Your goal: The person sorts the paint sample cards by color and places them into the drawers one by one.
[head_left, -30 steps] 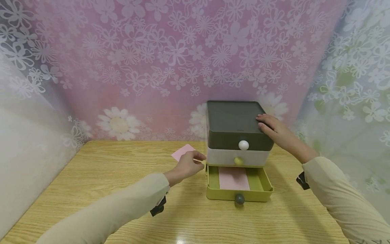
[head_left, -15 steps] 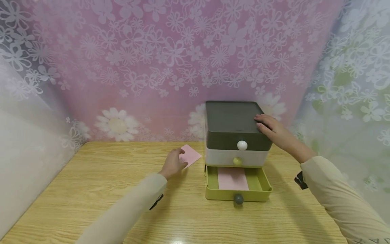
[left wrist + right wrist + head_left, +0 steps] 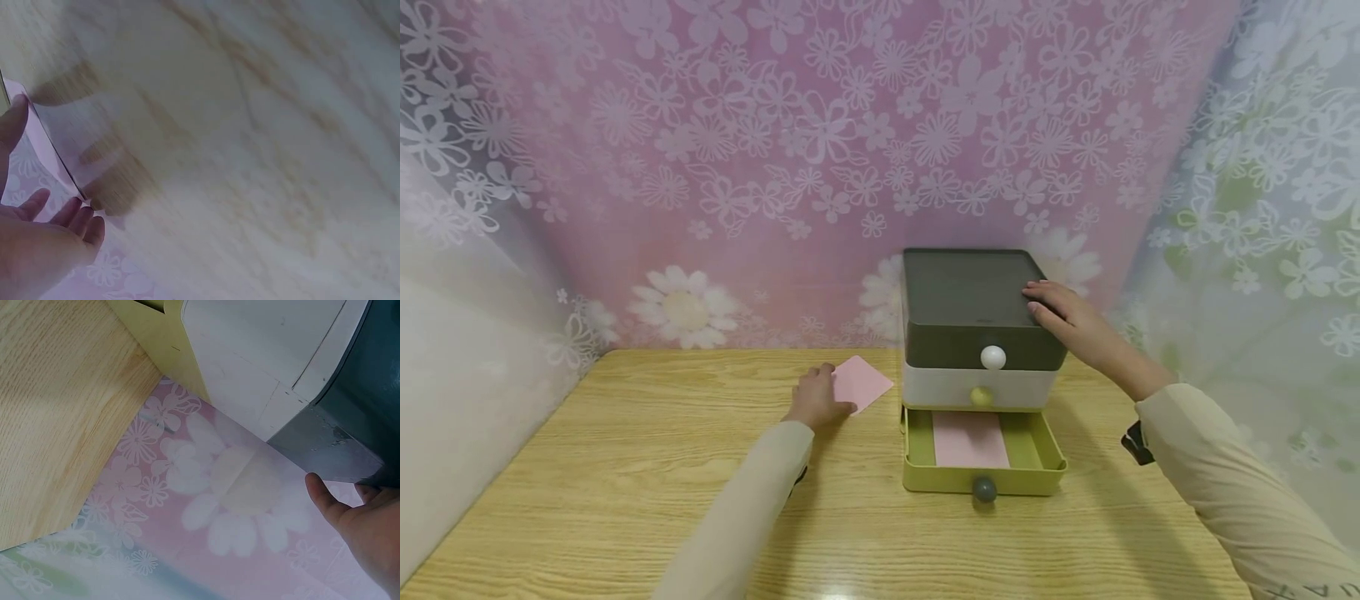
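A square pink sheet of paper (image 3: 862,384) lies on the wooden table, left of a small drawer unit. My left hand (image 3: 815,400) is at its left side, fingers and thumb spread apart along the edge. In the left wrist view, the thumb reaches the pink paper (image 3: 42,140) at one end and the fingertips are near the other. My right hand (image 3: 1078,327) rests on the right edge of the unit's dark grey top (image 3: 970,283). Below a white drawer (image 3: 940,386), the yellow-green bottom drawer (image 3: 940,478) stands pulled out, with another pink sheet (image 3: 972,439) lying inside.
The wooden table (image 3: 625,467) reaches back to a pink flowered backdrop (image 3: 775,208). A pale flowered curtain (image 3: 1270,275) hangs at the right. Round knobs stick out from the drawers, the lowest one a dark knob (image 3: 984,489).
My left hand has moved left, away from beside the drawer unit, to the left edge of the pink paper on the table. The right hand stays in place on the unit.
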Tool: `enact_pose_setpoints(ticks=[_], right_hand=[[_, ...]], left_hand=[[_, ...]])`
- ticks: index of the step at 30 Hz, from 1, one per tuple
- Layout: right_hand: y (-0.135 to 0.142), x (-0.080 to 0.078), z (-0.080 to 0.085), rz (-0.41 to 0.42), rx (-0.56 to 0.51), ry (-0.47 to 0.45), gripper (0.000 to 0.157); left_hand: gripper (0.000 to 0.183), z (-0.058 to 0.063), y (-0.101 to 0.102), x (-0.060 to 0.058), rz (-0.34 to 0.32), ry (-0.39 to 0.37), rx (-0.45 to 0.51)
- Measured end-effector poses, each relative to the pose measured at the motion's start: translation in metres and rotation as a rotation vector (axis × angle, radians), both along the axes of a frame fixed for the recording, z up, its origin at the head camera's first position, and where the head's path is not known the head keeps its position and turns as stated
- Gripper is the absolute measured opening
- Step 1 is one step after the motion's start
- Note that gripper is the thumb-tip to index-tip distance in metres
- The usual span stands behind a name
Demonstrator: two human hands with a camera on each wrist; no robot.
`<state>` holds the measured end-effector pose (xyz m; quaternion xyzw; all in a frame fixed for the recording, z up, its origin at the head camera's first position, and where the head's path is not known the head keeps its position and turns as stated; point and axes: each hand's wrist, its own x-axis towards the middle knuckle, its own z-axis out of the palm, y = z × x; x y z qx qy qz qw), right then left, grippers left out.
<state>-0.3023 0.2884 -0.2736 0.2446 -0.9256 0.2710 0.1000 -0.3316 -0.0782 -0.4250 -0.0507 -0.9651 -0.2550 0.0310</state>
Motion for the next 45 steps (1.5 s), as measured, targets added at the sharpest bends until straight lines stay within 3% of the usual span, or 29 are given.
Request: enact_pose_setpoints(ticks=[9,13,17,21,28,34,40,45], right_hand=[[0.000,0.000,0.000,-0.004,-0.002,0.004,0.049],[-0.001,0.000,0.000,-0.005,-0.002,0.007,0.049],[-0.001,0.000,0.000,-0.007,0.002,0.012,0.049],[-0.002,0.000,0.000,-0.008,0.004,0.016,0.049],[-0.001,0.000,0.001,-0.001,-0.002,0.009,0.049],[-0.002,0.000,0.000,0.003,-0.010,0.017,0.048],[-0.002,0.001,0.001,0.005,-0.011,0.012,0.049],[-0.001,-0.002,0.000,0.004,-0.007,0.022,0.048]], left_hand=[[0.077,0.006,-0.002,0.003,-0.005,-0.017,0.020],[0.077,0.006,-0.004,0.002,-0.001,-0.034,0.106],[0.070,0.005,-0.008,-0.001,0.001,-0.040,0.177],[0.058,0.007,-0.015,-0.004,-0.018,-0.045,0.171],[0.039,0.014,-0.025,-0.008,-0.101,-0.110,0.260],[0.035,0.027,-0.032,-0.004,-0.147,-0.166,0.346],[0.032,0.038,-0.046,-0.003,-0.259,-0.247,0.424],[0.031,0.052,-0.052,0.005,-0.400,-0.348,0.492]])
